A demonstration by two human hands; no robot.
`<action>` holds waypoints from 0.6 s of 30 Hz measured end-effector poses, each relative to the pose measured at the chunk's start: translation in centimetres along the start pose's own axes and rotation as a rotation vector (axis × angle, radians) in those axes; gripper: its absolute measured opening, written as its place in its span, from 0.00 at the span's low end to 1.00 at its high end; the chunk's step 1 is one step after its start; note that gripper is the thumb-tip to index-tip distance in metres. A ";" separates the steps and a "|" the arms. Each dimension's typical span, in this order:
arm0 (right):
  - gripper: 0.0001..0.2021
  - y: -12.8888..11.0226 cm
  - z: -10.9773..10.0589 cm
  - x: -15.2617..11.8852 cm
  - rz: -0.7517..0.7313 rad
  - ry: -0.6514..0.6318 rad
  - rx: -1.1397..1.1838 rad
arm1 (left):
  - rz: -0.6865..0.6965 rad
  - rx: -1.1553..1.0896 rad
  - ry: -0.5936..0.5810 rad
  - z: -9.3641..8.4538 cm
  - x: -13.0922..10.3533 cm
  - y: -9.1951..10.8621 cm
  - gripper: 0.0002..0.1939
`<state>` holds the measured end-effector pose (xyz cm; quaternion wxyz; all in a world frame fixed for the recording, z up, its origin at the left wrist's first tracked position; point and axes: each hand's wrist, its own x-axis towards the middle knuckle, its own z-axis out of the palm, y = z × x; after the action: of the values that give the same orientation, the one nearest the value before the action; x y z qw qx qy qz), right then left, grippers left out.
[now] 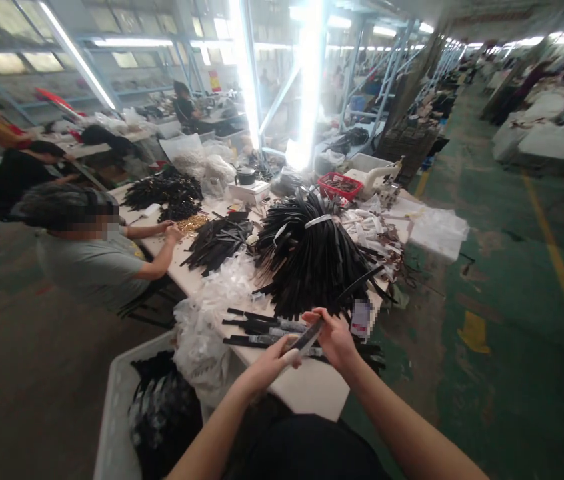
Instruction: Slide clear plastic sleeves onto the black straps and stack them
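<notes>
Between my two hands, above the table's near end, is a dark flat strip (307, 336), slanting up to the right. My left hand (275, 360) is closed on its lower end, with something white at the thumb. My right hand (335, 337) grips the strip near its upper part. Just beyond my hands lie several wrapped bundles of black strips (249, 326) on the pale table (312, 393). A large heap of long black strips (312, 257), tied with a white band, spreads out behind them.
A white bin (112, 407) with black items stands at the lower left, beside clear plastic bags (202, 353). At the left a seated person (92, 253) handles small gold pieces (195, 223). A red basket (339, 186) sits behind the heap.
</notes>
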<state>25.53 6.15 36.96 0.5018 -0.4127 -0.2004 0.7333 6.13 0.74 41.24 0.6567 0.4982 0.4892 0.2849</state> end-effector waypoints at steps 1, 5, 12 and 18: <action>0.18 0.7 0.7 -0.6 0.011 -0.008 -0.064 | 0.038 -0.043 -0.008 0.9 1.3 0.4 0.15; 0.20 1.2 0.3 -0.8 -0.123 0.103 -0.153 | 0.032 -0.019 -0.150 1.7 4.0 0.8 0.15; 0.19 1.3 -8.2 0.9 -0.070 0.417 -0.171 | 0.020 0.392 -0.060 -5.8 5.4 -4.3 0.12; 0.16 7.3 -8.6 2.3 0.378 0.544 -0.320 | 0.002 0.523 0.093 -6.7 10.7 -10.6 0.15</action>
<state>27.96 4.13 25.88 0.3218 -0.6956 -0.0919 0.6358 2.55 8.90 27.33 0.4822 0.6378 0.5754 0.1721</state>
